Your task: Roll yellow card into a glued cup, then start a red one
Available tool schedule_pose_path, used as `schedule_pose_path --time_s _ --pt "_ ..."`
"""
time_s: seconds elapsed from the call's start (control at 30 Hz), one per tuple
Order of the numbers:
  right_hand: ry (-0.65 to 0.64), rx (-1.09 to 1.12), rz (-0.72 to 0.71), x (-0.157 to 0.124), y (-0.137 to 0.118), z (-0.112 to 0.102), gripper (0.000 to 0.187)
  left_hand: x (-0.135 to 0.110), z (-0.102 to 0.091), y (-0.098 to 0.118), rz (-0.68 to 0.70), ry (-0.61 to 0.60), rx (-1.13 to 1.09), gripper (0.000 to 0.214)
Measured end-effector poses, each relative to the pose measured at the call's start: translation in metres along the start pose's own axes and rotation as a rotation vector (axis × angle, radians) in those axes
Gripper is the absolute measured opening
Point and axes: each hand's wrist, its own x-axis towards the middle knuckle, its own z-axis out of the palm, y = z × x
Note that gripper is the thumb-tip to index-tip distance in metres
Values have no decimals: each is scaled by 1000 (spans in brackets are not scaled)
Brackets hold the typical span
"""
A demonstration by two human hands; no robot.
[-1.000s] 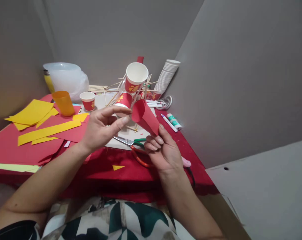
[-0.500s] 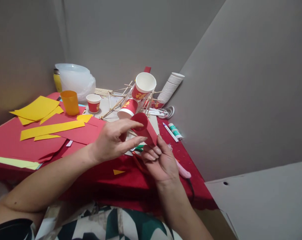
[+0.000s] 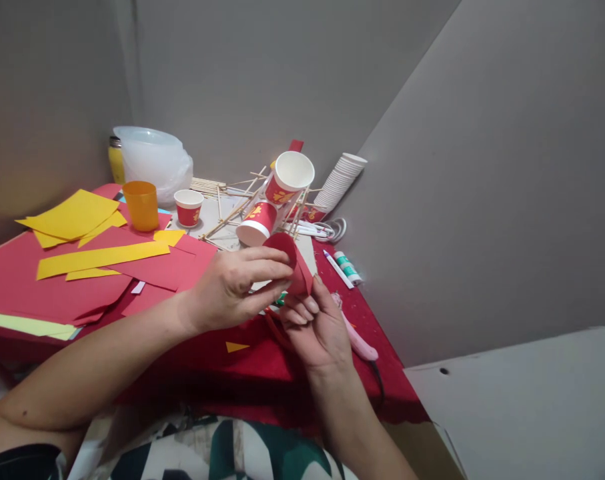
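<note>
A red paper cone is held between both hands above the red table. My left hand pinches its wide open end with thumb and fingers. My right hand grips its narrow lower end from below, fingers curled. Just behind the cone stands a frame of wooden sticks carrying red-and-white paper cups, one tipped on its side. Scissors lie under my hands, mostly hidden.
Yellow paper sheets and strips lie on red paper at left. An orange cup, a small paper cup, a white plastic bag, stacked cups, a glue tube, a pink tool. Grey walls close in behind and at right.
Both hands lowered the cone toward me. My left fingers, spread beside the cone's mouth before, have closed onto its wide end. The view shifted slightly.
</note>
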Motion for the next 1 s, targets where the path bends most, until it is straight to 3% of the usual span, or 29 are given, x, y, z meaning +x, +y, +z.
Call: schedule_pose_path --time_s 0.33,0.5,0.8,1.0 --pt "114 -82 -171 -2 7 2 56 11 -11 8 -164 164 67 5" --pt "92 -181 -305 -3 11 3 57 8 -6 5 -232 102 11 12" --pt "101 -190 -316 -2 12 4 58 3 -3 5 -75 64 87 8" --pt "100 -197 -358 -3 11 4 57 6 -4 10 -242 -15 -28 14"
